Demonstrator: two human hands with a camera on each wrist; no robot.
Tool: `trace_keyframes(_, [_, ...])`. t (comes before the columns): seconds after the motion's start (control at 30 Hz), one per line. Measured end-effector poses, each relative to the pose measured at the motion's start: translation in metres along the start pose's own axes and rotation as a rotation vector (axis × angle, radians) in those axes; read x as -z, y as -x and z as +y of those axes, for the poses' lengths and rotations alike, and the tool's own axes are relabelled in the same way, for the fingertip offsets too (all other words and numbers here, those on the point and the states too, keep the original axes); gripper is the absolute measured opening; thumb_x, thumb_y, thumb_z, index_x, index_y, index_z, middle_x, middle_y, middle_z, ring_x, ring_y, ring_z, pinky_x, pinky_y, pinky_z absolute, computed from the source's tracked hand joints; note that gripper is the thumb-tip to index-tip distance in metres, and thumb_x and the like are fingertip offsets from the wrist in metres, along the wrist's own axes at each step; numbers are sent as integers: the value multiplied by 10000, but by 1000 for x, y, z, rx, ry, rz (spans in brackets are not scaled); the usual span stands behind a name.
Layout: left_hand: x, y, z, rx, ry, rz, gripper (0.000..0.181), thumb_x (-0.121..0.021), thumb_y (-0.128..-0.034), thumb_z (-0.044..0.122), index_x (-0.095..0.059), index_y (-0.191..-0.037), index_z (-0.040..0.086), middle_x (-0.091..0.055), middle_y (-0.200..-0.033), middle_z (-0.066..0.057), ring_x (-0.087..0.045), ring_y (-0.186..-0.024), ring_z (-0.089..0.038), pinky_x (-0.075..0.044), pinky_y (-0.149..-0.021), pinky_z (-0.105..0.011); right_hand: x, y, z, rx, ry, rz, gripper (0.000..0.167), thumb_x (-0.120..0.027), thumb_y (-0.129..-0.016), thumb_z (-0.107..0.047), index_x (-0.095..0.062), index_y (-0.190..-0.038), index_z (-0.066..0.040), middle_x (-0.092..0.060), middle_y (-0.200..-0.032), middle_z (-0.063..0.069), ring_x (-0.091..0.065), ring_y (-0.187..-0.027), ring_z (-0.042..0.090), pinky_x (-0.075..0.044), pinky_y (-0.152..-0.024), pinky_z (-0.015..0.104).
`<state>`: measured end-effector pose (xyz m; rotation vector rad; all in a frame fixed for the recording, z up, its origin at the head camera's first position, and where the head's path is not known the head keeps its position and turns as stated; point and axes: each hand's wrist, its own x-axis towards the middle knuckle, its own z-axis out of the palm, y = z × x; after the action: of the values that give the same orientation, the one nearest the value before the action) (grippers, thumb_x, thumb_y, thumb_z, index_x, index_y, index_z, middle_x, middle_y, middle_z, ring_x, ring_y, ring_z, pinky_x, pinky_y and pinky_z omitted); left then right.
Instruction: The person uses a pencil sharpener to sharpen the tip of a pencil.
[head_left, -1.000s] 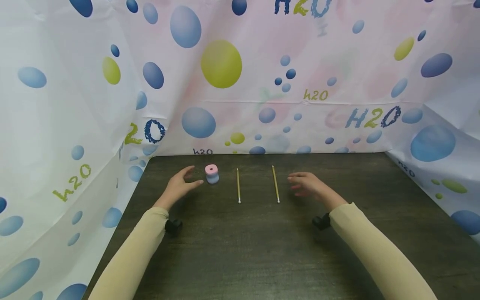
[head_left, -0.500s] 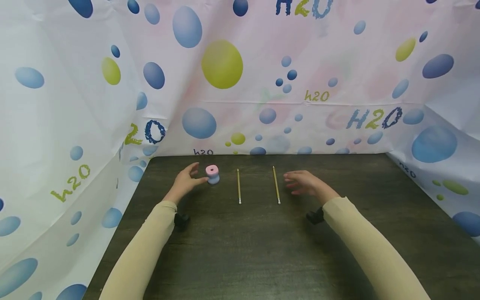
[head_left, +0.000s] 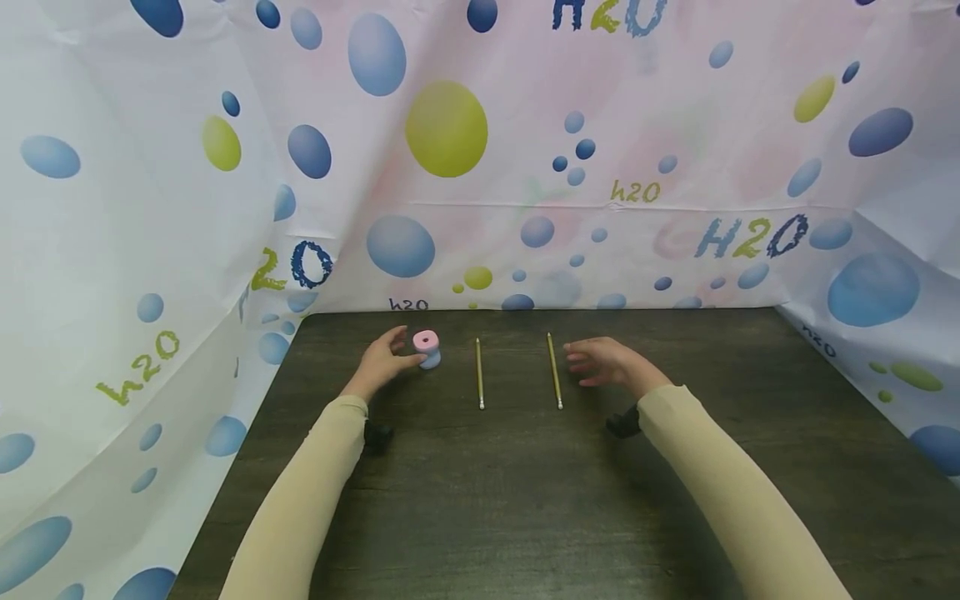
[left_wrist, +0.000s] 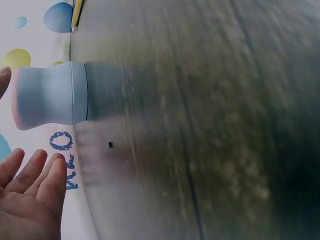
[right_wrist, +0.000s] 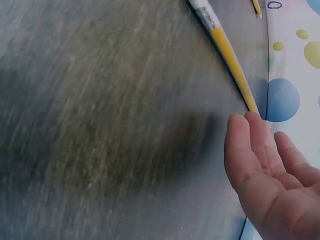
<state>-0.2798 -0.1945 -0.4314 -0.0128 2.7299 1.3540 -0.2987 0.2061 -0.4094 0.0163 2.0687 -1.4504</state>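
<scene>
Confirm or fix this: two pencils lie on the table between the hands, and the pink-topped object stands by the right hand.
Wrong in one place: the head view shows the pink-topped object by the left hand, not the right hand. Two pencils do lie on the table between the hands.

Dark table (head_left: pixel 510 500), upright pink-topped blue waisted piece (head_left: pixel 427 348) (hole in its top), two yellow pencils (head_left: pixel 480 373) (head_left: pixel 555 372) lying apart

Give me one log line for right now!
left hand: beside pink-topped object, touch unclear; right hand: beside right pencil, holding nothing; left pencil: on table
</scene>
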Motion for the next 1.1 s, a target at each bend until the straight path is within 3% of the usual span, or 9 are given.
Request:
trace_keyframes(0.23, [-7, -5, 0, 11, 29, -25, 832, -738, -947, 257, -290, -1592, -17, -379, -1622, -248, -422, -1481, -414, -370, -1234, -538, -3, -5, 1, -16, -58, 8, 617, -415, -1106, -275, -237, -1588, 67, -284, -1640, 309, -330, -1526, 440, -434, -1201, 521])
trace_keyframes(0.6, [-15, -6, 8, -4, 2, -12, 760, -731, -944, 200, -352, -1563, -25, -468, -1543, -290, -497, -1413, -424, -421, -1192, -540, -10, -14, -1, -51, -51, 28, 618, -412, -1106, -252, -209, -1599, 62, -289, -1639, 305, -345, -1522, 427, -453, -1192, 485])
trace_keyframes(0.87, [-16, -10, 7, 3, 15, -2, 750, -725, -943, 183, -354, -1551, -53, -473, -1535, -293, -508, -1404, -422, -445, -1175, -532, -14, -20, -7, -66, -31, 46, 569, -381, -1110, -222, -253, -1588, 58, -306, -1624, 306, -375, -1507, 418, -467, -1182, 465])
trace_keyframes(1.1, [-17, -10, 3, 0, 7, 0, 633, -738, -952, 189, -471, -1474, -50, -570, -1438, -280, -578, -1324, -406, -512, -1097, -518, -16, -21, -9, -72, -4, 68, 583, -406, -1103, -206, -252, -1564, 116, -344, -1595, 333, -420, -1473, 432, -490, -1159, 464])
